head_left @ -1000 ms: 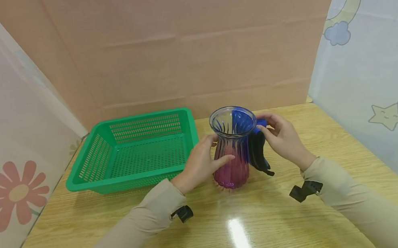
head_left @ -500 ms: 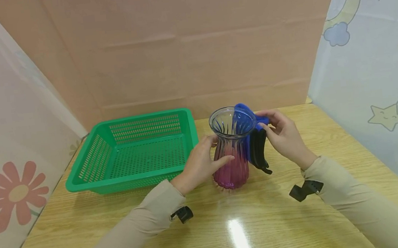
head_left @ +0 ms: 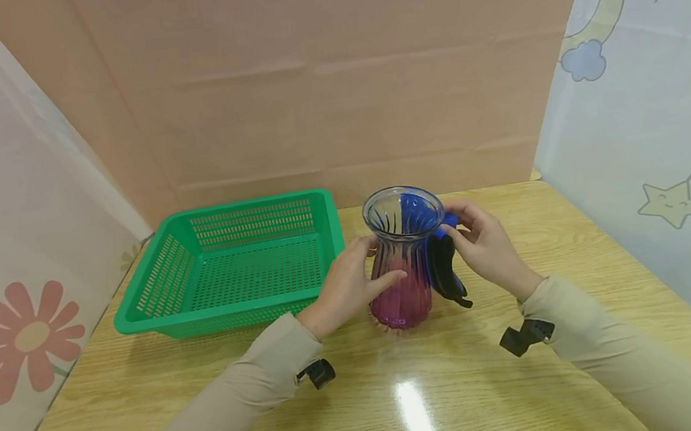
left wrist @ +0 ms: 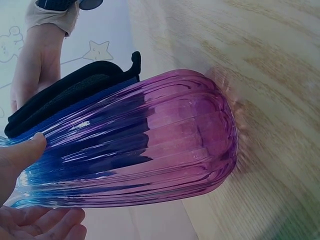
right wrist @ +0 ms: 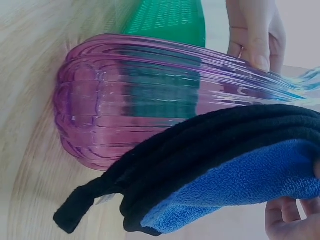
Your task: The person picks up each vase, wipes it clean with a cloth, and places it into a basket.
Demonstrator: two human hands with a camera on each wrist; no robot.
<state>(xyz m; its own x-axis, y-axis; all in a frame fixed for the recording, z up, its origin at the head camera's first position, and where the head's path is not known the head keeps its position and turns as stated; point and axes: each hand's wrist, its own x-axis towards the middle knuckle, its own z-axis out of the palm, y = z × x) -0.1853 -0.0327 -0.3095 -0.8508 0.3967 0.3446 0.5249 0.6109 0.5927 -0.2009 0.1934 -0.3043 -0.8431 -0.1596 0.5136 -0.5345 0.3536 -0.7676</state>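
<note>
Beige fabric sleeves (head_left: 237, 388) cover my forearms at seven and five o'clock, each with a small black wrist device (head_left: 319, 371). Under them lies a glossy wood-grained table (head_left: 355, 425); if it is as slick as it looks, a hard sideways push could slide whatever stands there. My left hand (head_left: 349, 285), at eight o'clock of the tall see-through ribbed vase in pink and blue (head_left: 401, 297), grips its narrow middle between thumb and fingers. The vase stands upright just past twelve o'clock from me, and that hold seems the safeguard: should it slacken while the other side is pushed, the vase could tip, and break if it is glass. At the vase's three o'clock, outside its wall, hangs a folded blue towelling cloth with thick black edges (right wrist: 240, 170). My right hand (head_left: 484, 243) pinches its upper part, leaving the lower folds and black tab (right wrist: 75, 210) loose; those could catch at the base and drag the vase askew. How firmly the cloth bears on the vase I cannot tell. Toward ten o'clock sits a green perforated plastic basket (head_left: 229, 309); a leftward topple would likely strike its rim. Beyond everything, at twelve, is a brown paper backdrop (head_left: 321, 105).
</note>
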